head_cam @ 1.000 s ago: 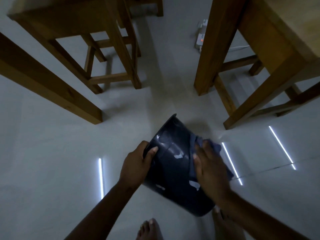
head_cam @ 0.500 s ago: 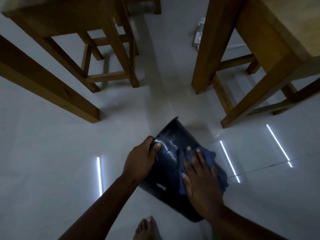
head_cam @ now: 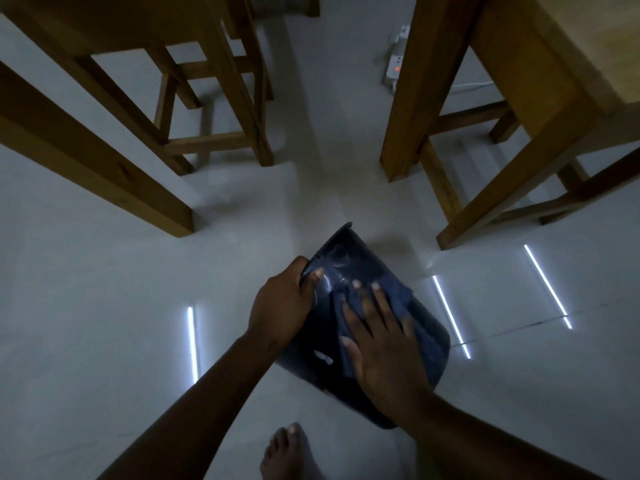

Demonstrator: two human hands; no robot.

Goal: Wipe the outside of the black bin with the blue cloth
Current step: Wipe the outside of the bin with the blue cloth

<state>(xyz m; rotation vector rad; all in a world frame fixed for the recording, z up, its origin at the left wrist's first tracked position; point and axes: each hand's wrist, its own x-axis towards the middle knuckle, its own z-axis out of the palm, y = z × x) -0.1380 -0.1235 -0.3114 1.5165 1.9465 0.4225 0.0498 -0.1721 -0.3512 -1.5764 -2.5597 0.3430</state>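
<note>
Bin (head_cam: pixel 429 348) is tipped over on its side above the pale floor (head_cam: pixel 104 306), can't tell if it actually touches down. Left hand (head_cam: pixel 282 303) grips its far-left edge, thumb on the outside and fingers curled round the rim. Right hand (head_cam: pixel 384 351) lies flat with fingers (head_cam: pixel 360 306) straight, pressing the cloth (head_cam: pixel 398 296) onto the bin's upper side. A bare foot (head_cam: pixel 287 452) is just near side of the bin. Wooden legs (head_cam: pixel 401 98) stand beyond it, left and right, and way past it there's a power strip (head_cam: pixel 394 67).
</note>
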